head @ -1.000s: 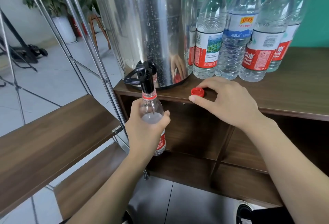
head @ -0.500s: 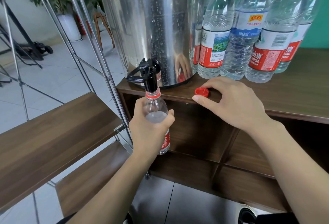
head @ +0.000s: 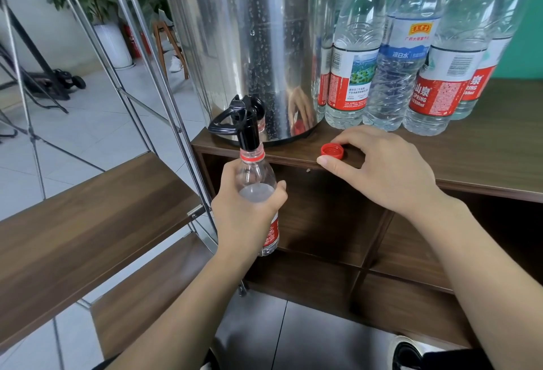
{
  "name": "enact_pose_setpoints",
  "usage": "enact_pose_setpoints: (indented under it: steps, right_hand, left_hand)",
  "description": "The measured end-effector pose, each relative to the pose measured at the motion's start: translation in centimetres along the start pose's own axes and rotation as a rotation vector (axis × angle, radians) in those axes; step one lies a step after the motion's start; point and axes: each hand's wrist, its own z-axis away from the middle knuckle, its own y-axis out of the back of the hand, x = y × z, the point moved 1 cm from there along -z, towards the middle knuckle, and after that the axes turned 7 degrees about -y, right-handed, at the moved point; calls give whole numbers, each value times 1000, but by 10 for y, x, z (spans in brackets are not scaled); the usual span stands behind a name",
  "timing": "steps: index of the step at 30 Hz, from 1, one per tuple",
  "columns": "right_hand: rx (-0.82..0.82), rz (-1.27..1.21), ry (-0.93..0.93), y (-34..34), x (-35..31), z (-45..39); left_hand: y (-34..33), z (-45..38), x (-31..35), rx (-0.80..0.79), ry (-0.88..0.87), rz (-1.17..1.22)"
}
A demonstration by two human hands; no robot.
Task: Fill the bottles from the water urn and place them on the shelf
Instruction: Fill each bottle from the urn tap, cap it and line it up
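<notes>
The water urn point(head: 258, 46) stands tall on the cabinet top point(head: 484, 146), at about twelve o'clock from my hands, and its black tap point(head: 246, 123) juts over the front edge toward me. To the urn's right, around one and two o'clock, a cluster of bottles point(head: 393, 55) stands upright, touching one another. Off at nine o'clock is the wooden shelf point(head: 97, 208) on its metal frame, where filled bottles belong. My left hand point(head: 246, 217) is curled round the body of the open bottle point(head: 258, 181), thumb on one side and fingers wrapped behind, holding it upright with its long axis running from six to twelve o'clock and its mouth set right under the spout. Water shows about level with my thumb, so I judge the filling is partly done and the neck must stay in line with the tap. My right hand point(head: 379, 170) rests on the cabinet top, at three o'clock from the bottle; its thumb and fingers sit loosely either side of the red cap point(head: 332, 151), which lies open side up near the front edge. I cannot tell whether they truly pinch the cap or only touch it. The cap lies at about one o'clock from the bottle's mouth, nearer my right hand, so that hand should bring it across to the neck.
</notes>
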Motion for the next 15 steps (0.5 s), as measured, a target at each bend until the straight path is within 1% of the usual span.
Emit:
enact_pose_setpoints:
  steps: [15]
  right_hand:
    - [5,3,3,0,-1,0]
  left_hand:
    - [-1,-1,1,6,6,4]
